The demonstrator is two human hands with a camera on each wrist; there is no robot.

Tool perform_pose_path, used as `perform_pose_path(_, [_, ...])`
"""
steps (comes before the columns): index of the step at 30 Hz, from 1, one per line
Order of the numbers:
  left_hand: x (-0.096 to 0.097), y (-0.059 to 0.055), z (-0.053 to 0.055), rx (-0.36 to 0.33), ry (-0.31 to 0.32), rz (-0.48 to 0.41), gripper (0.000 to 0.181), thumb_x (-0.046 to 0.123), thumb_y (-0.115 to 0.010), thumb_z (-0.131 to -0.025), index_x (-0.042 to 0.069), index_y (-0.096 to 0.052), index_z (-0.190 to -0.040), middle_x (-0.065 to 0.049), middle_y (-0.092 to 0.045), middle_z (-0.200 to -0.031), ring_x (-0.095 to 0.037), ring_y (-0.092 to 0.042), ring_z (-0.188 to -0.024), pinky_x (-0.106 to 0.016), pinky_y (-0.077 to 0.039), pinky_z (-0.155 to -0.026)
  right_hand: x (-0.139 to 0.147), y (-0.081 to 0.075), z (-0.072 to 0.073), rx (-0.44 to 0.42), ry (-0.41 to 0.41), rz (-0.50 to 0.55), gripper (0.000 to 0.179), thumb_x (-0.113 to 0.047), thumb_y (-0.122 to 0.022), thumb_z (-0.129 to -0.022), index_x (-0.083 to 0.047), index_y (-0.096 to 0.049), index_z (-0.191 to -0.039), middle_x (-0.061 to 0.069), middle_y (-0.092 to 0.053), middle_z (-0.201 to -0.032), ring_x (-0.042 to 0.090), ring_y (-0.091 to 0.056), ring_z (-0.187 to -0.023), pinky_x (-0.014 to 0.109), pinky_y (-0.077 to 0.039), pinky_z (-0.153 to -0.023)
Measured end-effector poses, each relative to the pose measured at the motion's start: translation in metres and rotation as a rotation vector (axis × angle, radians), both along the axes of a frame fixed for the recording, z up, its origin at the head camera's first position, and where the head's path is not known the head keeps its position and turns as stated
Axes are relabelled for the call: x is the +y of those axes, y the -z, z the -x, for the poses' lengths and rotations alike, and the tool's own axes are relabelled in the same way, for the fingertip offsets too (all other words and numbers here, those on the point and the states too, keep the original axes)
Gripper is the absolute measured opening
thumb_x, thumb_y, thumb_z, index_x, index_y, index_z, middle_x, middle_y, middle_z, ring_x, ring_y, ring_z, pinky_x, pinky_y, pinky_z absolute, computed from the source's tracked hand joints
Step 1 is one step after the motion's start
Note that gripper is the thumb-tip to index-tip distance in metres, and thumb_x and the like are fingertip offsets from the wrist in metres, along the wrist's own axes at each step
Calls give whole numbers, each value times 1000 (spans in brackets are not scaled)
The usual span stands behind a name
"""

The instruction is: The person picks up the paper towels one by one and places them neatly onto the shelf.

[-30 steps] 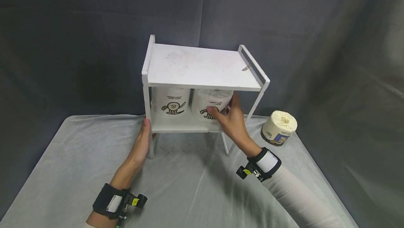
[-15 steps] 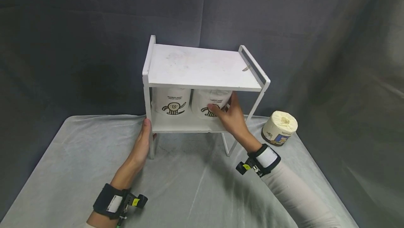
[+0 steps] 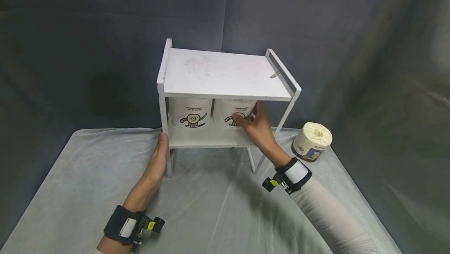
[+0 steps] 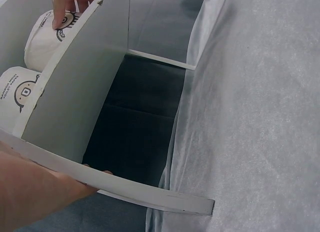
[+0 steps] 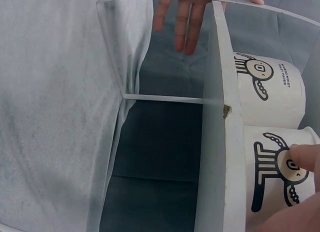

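Note:
A small white two-tier shelf [image 3: 225, 74] stands on the cloth-covered table. Two white toilet rolls with a printed dog-like figure are side by side on its lower board, their tops hidden by the upper board. My right hand [image 3: 261, 131] holds the right toilet roll [image 3: 223, 109], thumb on its printed front and fingers round its right side. Beside it is the left toilet roll [image 3: 191, 107], untouched. My left hand [image 3: 156, 164] grips the shelf's left side frame, thumb at the front post; in the right wrist view its fingers [image 5: 191, 27] reach through inside the frame.
To the right of the shelf, a cream-wrapped toilet roll [image 3: 312, 141] with a brown lower band stands on the grey cloth [image 3: 197, 211]. Dark fabric [image 3: 116, 50] hangs behind. The upper board forms a low ceiling over the rolls, and the right side frame [image 3: 286, 109] stands beside my right hand.
The right toilet roll has slid slightly deeper onto the lower board, level with the left one, and my right hand has moved forward with it. My left hand keeps its place.

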State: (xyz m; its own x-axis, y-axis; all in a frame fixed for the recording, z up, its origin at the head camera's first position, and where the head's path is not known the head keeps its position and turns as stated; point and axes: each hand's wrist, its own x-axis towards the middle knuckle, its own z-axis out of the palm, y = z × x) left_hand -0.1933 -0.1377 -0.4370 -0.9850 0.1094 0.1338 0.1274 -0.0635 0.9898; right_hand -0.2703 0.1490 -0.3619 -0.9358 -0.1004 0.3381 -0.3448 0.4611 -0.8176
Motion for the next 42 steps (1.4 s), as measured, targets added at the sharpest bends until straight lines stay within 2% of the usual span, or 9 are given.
perform_pose_path(7, [-1,-1,0,-1,4,-4,78,64,-9,-110,19,14,-170,-10,10,-177,-30,7,-163,-63,-2,-131,-1,-2,2,-9,8,-4,83,-25,-76,-100,-1,-26,-161,21,-51,-145,40,-43,-150,58,-38,-121])
perform_pose_path(12, [-1,-1,0,-9,0,-3,79,64,-9,-110,18,14,-170,-11,10,-177,-30,6,-162,-64,-3,-130,1,-1,1,-14,-3,20,86,-24,-77,-98,-3,-25,-163,21,-51,-147,39,-42,-150,60,-35,-123])
perform_pose_path(18, [0,-2,1,-9,2,-15,80,65,-10,-110,18,14,-170,-11,9,-176,-29,5,-162,-62,-2,-131,5,-1,-6,-24,-28,47,93,-26,-80,-95,-9,-23,-166,21,-44,-159,40,-35,-154,62,-31,-124])
perform_pose_path(22, [0,-2,1,-6,4,-20,80,65,-11,-110,18,15,-170,-10,13,-176,-28,9,-162,-63,-2,-131,7,-3,-15,-29,-31,32,95,-24,-80,-95,-8,-20,-167,22,-36,-166,39,-34,-155,61,-33,-124])
perform_pose_path(30, [-1,-2,-1,-18,10,-5,81,66,-11,-109,20,17,-169,-9,16,-176,-26,13,-162,-62,-1,-131,7,-8,-34,-56,-53,-5,105,-23,-80,-97,-6,-7,-170,21,-23,-173,38,-29,-158,57,-32,-125])
perform_pose_path(42, [0,-2,0,-5,12,-22,79,65,-11,-110,21,16,-169,-10,13,-176,-28,10,-162,-64,-1,-130,17,-7,-67,-56,-134,-46,101,-19,-77,-100,-8,-5,-171,22,-18,-174,38,-25,-160,59,-31,-125])
